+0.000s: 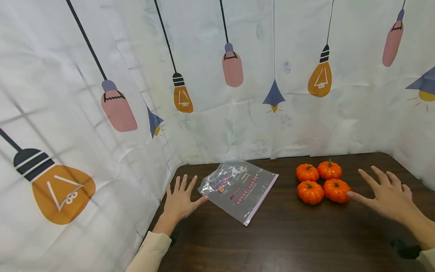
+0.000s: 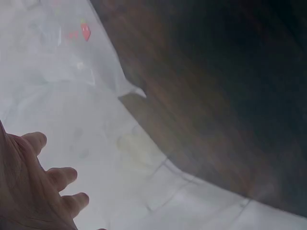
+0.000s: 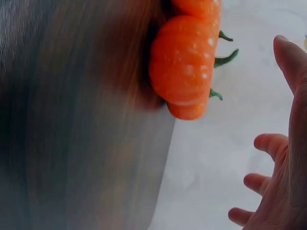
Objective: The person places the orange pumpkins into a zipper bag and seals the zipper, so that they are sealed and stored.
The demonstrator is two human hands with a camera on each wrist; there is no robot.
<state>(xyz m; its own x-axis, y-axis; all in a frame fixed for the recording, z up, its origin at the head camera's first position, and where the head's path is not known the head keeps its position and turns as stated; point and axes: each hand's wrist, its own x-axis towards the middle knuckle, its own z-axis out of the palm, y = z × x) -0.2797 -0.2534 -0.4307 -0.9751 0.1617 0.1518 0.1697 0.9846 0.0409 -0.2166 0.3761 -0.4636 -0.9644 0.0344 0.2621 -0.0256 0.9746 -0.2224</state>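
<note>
My left hand [image 1: 180, 202] is spread over the left side of the table, its thumb tip overlapping the corner of a clear zip bag [image 1: 234, 202] in the head view. Pink lettering and small fruit pictures mark the bag, which lies flat with a pale slider edge on its right. On the right, my right hand [image 1: 391, 194] hovers with fingers apart and holds nothing. Its thumb tip is right at the nearest of several small orange pumpkins [image 1: 336, 190], grouped closely with green stems. In the right wrist view, the pumpkins [image 3: 184, 62] stand left of the fingers.
The dark wooden table [image 1: 272, 241] has rounded far corners. Behind and to the left hangs a white curtain [image 1: 210, 132] printed with lamps and bulbs, reaching the table's edges. Dark bands circle both wrists near the pale sleeves [image 1: 149, 251].
</note>
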